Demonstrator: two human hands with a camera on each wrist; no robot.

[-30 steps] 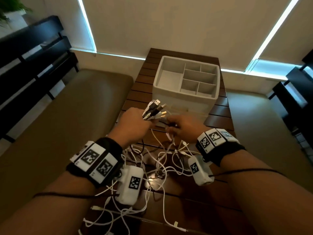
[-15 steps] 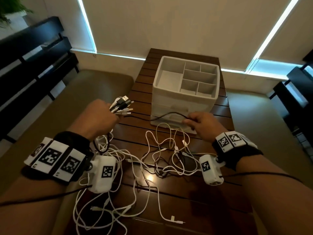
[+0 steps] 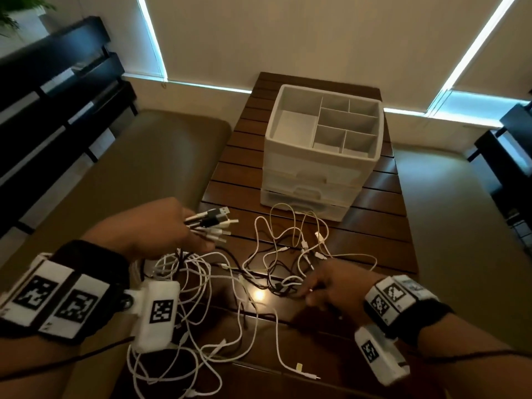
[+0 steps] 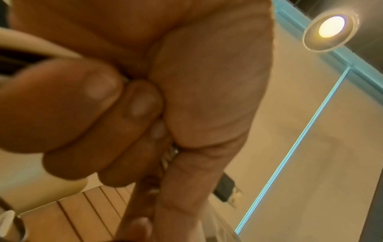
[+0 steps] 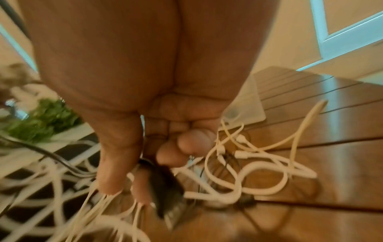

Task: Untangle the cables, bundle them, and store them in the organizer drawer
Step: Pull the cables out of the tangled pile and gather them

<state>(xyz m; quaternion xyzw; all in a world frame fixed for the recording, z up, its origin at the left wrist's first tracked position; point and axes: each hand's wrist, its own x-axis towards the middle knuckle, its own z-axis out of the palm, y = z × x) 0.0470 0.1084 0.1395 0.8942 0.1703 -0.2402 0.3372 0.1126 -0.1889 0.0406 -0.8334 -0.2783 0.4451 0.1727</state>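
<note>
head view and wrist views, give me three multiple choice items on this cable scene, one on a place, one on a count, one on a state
1. Where does the white plastic drawer organizer stand?
A. on the far part of the brown slatted wooden table
B. on the tan bench
C. on the floor

2. How many open compartments show in the organizer's top tray?
A. two
B. six
C. ten

3. What is the left hand doing?
A. lying flat and open
B. gripping a bunch of white and black cable plug ends
C. pulling a drawer

Answers:
1 A, the head view shows it on the slats beyond the loose tangle of white and black cables.
2 B, one large one and five smaller ones.
3 B, the fingers curl round the cables, with the plugs fanning out past them; the right hand is down in the tangle.
</note>
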